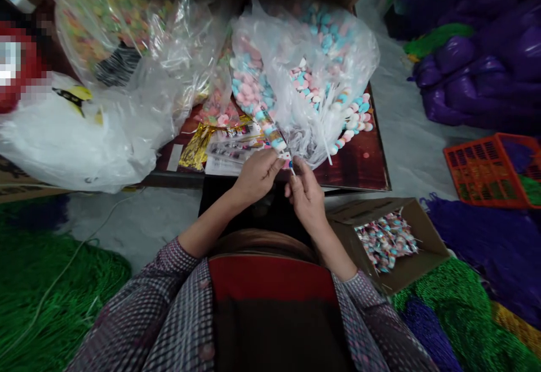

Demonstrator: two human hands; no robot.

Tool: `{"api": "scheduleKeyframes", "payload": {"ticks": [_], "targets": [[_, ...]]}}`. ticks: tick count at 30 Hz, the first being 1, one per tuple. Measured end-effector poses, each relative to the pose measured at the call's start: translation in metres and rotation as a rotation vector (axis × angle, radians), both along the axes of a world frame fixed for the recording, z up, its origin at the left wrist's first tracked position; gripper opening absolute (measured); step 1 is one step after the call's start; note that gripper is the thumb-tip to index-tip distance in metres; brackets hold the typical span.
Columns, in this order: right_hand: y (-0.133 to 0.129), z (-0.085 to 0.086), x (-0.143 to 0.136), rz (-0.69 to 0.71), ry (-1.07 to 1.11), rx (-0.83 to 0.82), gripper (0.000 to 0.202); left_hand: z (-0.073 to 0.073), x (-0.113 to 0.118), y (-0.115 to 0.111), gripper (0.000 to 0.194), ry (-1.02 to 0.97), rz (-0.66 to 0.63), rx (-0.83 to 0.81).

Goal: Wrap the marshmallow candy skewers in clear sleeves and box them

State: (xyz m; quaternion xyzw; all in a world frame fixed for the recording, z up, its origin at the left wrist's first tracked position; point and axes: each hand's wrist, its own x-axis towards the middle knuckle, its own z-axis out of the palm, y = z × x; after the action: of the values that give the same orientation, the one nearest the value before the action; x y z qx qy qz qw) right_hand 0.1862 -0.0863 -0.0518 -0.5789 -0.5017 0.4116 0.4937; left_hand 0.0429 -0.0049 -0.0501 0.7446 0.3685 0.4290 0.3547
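Note:
Near the table's front edge, my left hand (pixel 258 176) is closed round the lower end of a clear wrapper (pixel 270 129) that holds a row of pink, white and blue candies. My right hand (pixel 305 189), just beside it, pinches a thin white stick (pixel 292 167) at the wrapper's bottom end. Behind my hands lies a bundle of white sticks (pixel 308 141). Strings of pastel candies (pixel 353 121) spread to its right. Printed wrappers (pixel 232 149) and gold twist ties (pixel 196 149) lie left of my hands.
Large clear bags of candies (pixel 249 79) and gummies (pixel 114 5) cover the dark red table (pixel 359 169). A white bag (pixel 84 141) sits left. At the right stand a cardboard box (pixel 426 253) of wrapped candies and an orange crate (pixel 477 172). Green tinsel (pixel 51 282) lies on the floor.

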Motion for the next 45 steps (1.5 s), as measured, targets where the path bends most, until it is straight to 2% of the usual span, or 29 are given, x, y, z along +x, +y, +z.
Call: {"api": "scheduleKeyframes", "payload": {"ticks": [6,9,12,14,19,24,28,30,31,32,34,37,39,40,42,45], "targets": [[0.001,-0.008,-0.008,0.027,-0.068,0.063,0.036,-0.003,0.005,-0.011,0.054,-0.05,-0.109,-0.094],[0.001,-0.008,-0.008,0.021,-0.091,0.095,0.035,0.003,-0.005,-0.011,0.051,-0.109,-0.14,-0.242],[0.001,-0.006,-0.008,0.035,-0.107,0.109,0.032,0.009,-0.009,-0.007,0.051,-0.373,-0.098,-0.392],[0.0,-0.005,-0.01,0.047,-0.115,0.114,0.032,0.013,-0.005,-0.005,0.053,-0.524,-0.129,-0.488],[-0.003,-0.004,-0.014,0.016,-0.08,0.102,0.031,0.02,0.012,-0.006,0.049,-0.55,-0.276,-0.732],[-0.006,-0.005,-0.017,-0.001,0.05,0.042,0.037,0.016,0.015,-0.012,0.053,-0.576,-0.341,-0.723],[-0.005,0.0,0.002,0.159,0.036,-0.031,0.043,0.009,0.006,-0.015,0.051,-0.55,-0.358,-0.692],[-0.002,0.007,0.019,0.178,-0.05,-0.018,0.034,0.007,0.0,-0.017,0.049,-0.558,-0.35,-0.658],[-0.001,0.012,0.028,0.103,-0.051,0.012,0.025,0.007,-0.002,-0.019,0.049,-0.562,-0.352,-0.645],[0.001,0.017,0.036,0.042,-0.006,0.031,0.025,0.008,-0.003,-0.022,0.049,-0.563,-0.379,-0.657],[0.005,0.028,0.044,0.005,0.167,0.045,0.043,0.011,-0.001,-0.032,0.049,-0.567,-0.539,-0.796],[0.009,0.04,0.038,0.202,0.374,-0.054,0.075,0.015,0.011,-0.048,0.048,-0.608,-0.924,-1.174],[0.011,0.042,0.027,0.302,0.43,-0.115,0.077,0.015,0.016,-0.054,0.052,-0.65,-1.018,-1.283],[0.012,0.041,0.021,0.298,0.451,-0.117,0.071,0.014,0.017,-0.055,0.055,-0.662,-1.007,-1.281],[0.015,0.035,0.009,0.2,0.475,-0.075,0.054,0.01,0.016,-0.052,0.055,-0.628,-0.875,-1.168],[0.019,0.021,-0.001,-0.03,0.42,0.062,0.04,0.002,0.01,-0.042,0.045,-0.306,-0.486,-0.798]]}}
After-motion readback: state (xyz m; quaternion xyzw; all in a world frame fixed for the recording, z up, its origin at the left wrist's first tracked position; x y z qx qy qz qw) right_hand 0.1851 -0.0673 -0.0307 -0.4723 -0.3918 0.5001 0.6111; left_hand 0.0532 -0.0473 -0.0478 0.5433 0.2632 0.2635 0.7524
